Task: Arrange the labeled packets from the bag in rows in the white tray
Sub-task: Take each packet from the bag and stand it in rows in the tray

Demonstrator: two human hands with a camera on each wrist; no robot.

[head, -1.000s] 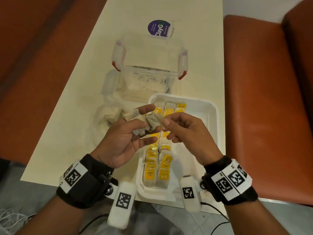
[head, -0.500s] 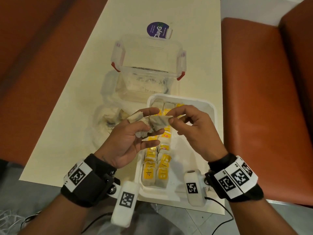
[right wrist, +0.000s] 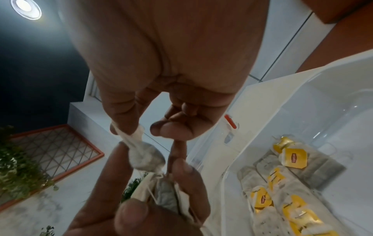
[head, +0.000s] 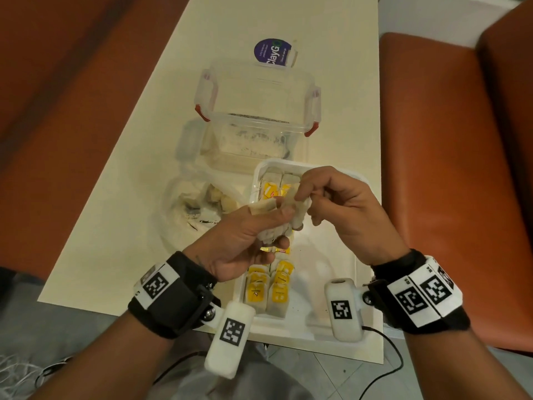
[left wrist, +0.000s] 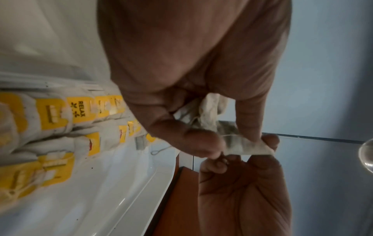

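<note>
Near the frame's middle, our left hand (head: 245, 235) grips a bunch of packets (head: 277, 226) & our right hand (head: 340, 209) pinches the top of one packet (head: 291, 194) w/ thumb & finger. Both hover over the white tray (head: 331, 255), where yellow-tagged packets in rows (head: 266, 287) lie at lower center. The bag (head: 196, 209) sits left of the tray on the table (head: 129, 197).

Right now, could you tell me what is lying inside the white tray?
Inside the white tray, tea packets with yellow labels lie in two rows along its left side; the right side shows bare. The left hand and right hand, holding more packets, cover the rows' middle.
</note>
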